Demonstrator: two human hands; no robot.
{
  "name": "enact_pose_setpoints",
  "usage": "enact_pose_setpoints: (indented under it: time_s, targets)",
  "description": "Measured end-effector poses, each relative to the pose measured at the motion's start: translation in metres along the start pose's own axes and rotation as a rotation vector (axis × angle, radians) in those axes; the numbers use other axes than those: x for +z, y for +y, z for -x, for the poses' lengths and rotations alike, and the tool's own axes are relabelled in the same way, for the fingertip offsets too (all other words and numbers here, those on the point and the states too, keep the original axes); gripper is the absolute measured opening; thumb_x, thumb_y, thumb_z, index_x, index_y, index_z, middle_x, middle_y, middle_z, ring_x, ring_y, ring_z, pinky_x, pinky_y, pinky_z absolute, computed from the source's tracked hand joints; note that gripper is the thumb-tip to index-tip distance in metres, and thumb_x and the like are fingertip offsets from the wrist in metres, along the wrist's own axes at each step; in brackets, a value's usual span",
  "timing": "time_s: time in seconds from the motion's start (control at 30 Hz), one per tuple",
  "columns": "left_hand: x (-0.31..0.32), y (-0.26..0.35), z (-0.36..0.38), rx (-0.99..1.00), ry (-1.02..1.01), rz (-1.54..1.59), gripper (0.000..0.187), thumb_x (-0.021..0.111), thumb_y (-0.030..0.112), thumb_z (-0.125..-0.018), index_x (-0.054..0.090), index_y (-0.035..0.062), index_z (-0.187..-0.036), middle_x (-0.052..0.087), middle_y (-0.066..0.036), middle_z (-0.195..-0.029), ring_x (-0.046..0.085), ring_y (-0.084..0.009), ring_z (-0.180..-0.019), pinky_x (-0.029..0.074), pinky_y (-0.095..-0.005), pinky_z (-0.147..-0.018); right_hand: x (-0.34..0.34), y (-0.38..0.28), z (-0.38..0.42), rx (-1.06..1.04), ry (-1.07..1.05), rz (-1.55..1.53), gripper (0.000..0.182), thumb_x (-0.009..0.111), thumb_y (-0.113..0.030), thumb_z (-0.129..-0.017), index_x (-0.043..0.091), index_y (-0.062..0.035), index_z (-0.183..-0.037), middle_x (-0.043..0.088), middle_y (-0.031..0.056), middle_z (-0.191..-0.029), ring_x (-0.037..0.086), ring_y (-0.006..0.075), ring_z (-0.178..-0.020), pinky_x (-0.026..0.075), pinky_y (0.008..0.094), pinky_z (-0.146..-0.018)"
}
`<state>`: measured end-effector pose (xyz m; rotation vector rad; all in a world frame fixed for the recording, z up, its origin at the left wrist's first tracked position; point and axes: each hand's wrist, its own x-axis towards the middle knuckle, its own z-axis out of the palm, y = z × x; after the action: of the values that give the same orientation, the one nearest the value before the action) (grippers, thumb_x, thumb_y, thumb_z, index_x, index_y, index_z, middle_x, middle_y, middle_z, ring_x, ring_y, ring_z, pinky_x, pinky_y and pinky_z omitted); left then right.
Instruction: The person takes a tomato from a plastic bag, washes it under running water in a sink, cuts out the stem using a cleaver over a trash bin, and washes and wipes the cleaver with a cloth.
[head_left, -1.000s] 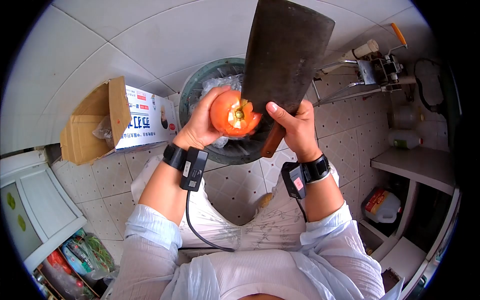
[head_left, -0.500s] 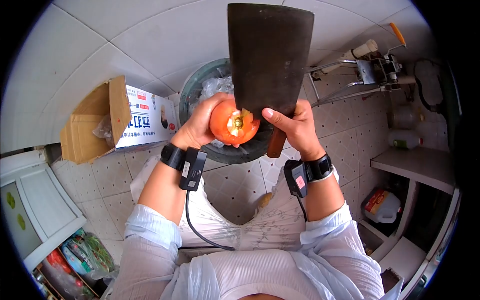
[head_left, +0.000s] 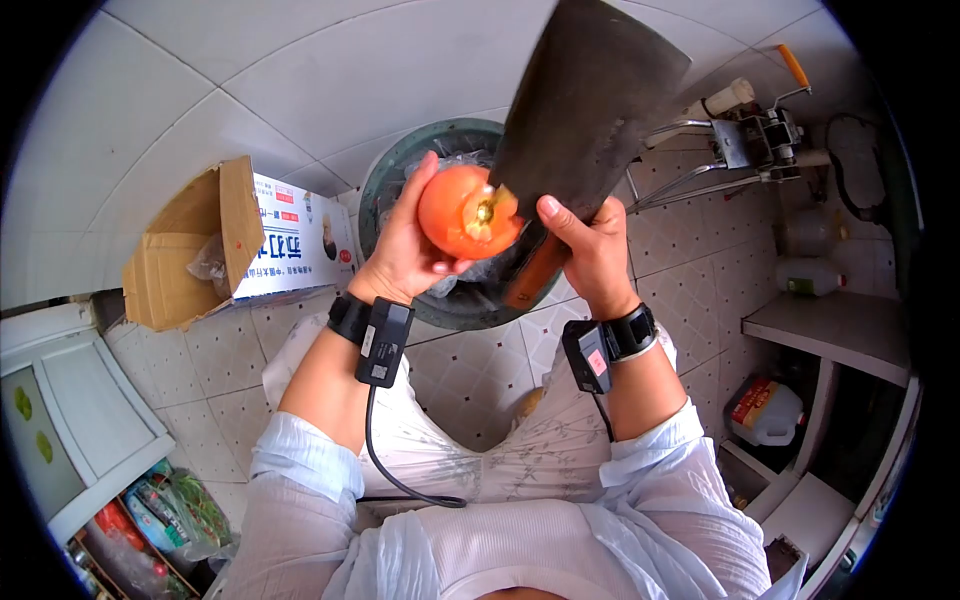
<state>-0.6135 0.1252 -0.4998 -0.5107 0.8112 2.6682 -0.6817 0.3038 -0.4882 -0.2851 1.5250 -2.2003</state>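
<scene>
A large orange-red tomato (head_left: 455, 212) rests in my left hand (head_left: 403, 245), whose fingers curl round its left side and underside. Its stem end faces up toward me, with pale cut patches round the core. My right hand (head_left: 600, 255) grips a dark, broad-bladed cleaver (head_left: 590, 105) near where the blade meets its brown wooden handle (head_left: 537, 270), thumb lying on the blade. The blade tilts up and to the right, and its lower left corner is at the tomato's stem end, by a small raised piece. Both hands are over a green bin (head_left: 375, 190).
Clear plastic bags line the bin. An open cardboard box (head_left: 180, 250) stands to the left. At the right are a metal frame with an orange handle (head_left: 795, 65), a shelf (head_left: 820, 325) and a plastic jug (head_left: 768, 412). Bagged vegetables (head_left: 180, 510) lie lower left.
The cleaver has swung so its blade leans further right and its handle end points more to the left. The tomato has turned slightly in my left hand, whose fingers have shifted.
</scene>
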Motion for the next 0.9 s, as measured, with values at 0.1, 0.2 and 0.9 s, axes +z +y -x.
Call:
enact_pose_setpoints:
  time_s: [0.1,0.2,0.9]
  targets:
    - [-0.01,-0.002,-0.005,-0.074,0.115,-0.004,0.049,0.05,0.058,-0.083,0.058,0.0123,-0.099,0.062,-0.005,-0.079,0.054,-0.0145,-0.047,0.033,-0.0195,-0.03,-0.014,-0.001,0.001,0.078,-0.121,0.264,0.014,0.067,-0.012,-0.083,0.063,0.0003,-0.087,0.063,-0.001,-0.072,0.054,0.0037,-0.063,0.041,0.02,-0.055]
    - [-0.011,-0.001,-0.006,-0.108,0.12,-0.037,0.048,0.05,0.058,-0.083,0.058,0.013,-0.096,0.062,-0.004,-0.078,0.054,-0.0134,-0.047,0.032,-0.0197,-0.029,-0.015,0.0,0.0,0.042,-0.148,0.314,0.015,0.067,-0.014,-0.083,0.063,-0.0002,-0.082,0.059,-0.0035,-0.064,0.05,0.0021,-0.056,0.038,0.0198,-0.049]
    - [-0.002,-0.015,-0.016,0.349,0.368,-0.305,0.043,0.055,0.053,-0.082,0.056,0.0132,-0.1,0.061,-0.003,-0.085,0.056,-0.0066,-0.062,0.039,-0.0177,-0.042,0.001,0.005,0.002,0.173,0.151,0.243,0.013,0.066,-0.013,-0.083,0.06,-0.0018,-0.081,0.057,0.0007,-0.071,0.05,0.0091,-0.056,0.039,0.0227,-0.052]
